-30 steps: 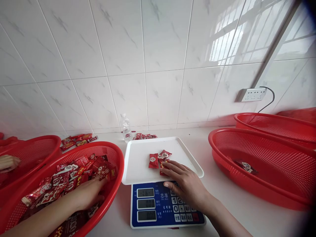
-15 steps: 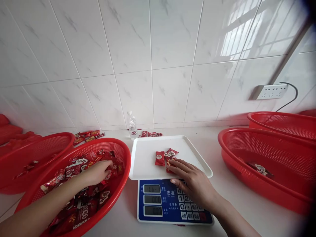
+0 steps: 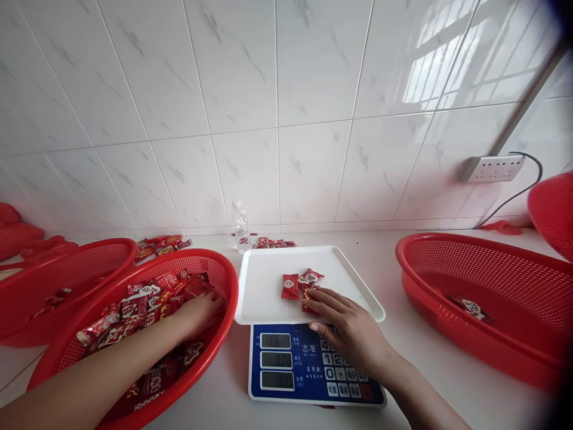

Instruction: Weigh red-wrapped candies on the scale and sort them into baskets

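Note:
My left hand (image 3: 199, 315) reaches into a red oval basket (image 3: 224, 263) of small red snack packets (image 3: 134, 307). Its fingers point down among the packets and their tips are hidden. Across the front edge of the white tray (image 3: 264, 269) lies my right hand (image 3: 342, 319), fingers stretched out over a red packet (image 3: 307, 301) that they partly cover. Two more packets are on the tray, a red one (image 3: 290, 286) and a darker one (image 3: 310, 277). Below the tray, the blue scale panel (image 3: 308, 379) has its keypad partly covered by my right hand.
On the right stands another red basket (image 3: 416, 254) holding a dark red packet (image 3: 472, 309). A tilted red basket (image 3: 553, 209) shows at the right edge. Behind the tray is a clear bottle (image 3: 240, 227). A further red basket (image 3: 111, 248) sits at far left, near loose packets (image 3: 163, 245).
My left hand has moved right and deeper among the packets. The back right basket has been raised and shifted toward the right edge. My right hand has stayed put.

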{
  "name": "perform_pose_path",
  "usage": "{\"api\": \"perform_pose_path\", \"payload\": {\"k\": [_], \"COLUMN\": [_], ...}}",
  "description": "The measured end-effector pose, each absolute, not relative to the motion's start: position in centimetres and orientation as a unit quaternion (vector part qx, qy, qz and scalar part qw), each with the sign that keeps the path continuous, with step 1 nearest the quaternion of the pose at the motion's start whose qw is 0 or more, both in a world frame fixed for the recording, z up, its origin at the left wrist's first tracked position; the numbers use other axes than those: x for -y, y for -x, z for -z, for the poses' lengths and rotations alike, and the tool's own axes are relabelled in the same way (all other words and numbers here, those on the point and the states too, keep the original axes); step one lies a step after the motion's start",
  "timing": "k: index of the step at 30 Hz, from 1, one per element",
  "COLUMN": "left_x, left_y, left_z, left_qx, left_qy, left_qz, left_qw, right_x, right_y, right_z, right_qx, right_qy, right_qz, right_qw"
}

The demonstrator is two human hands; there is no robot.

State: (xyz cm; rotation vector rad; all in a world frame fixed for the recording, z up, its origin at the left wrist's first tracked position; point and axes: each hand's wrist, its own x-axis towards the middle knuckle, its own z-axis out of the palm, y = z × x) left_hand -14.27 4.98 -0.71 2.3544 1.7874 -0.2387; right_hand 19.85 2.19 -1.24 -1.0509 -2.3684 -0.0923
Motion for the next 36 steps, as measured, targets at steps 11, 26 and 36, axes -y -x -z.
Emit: {"api": "perform_pose_path", "payload": {"k": [11,26,36], "left_x": [-5.1,-6.7,-8.0], "left_y": [17.0,5.0,3.8], "left_z": [-3.9,-6.0,-5.4], "left_qx": [-0.706,-0.539,-0.581], "left_qy": [-0.662,-0.642,-0.692], "left_qz": [-0.147,-0.305,-0.271], "left_qw": [0.206,0.451,0.332], "right_x": [-2.0,-2.0,-2.0], "right_y": [-19.8,-19.8,-19.9], "right_z": [1.0,0.7,0.8], "right_qx": [0.876,0.874,0.87], "right_qy": [0.398,0.399,0.403], "right_qz": [0.017,0.008,0.003], "right_qw": [0.274,0.278,0.285]}}
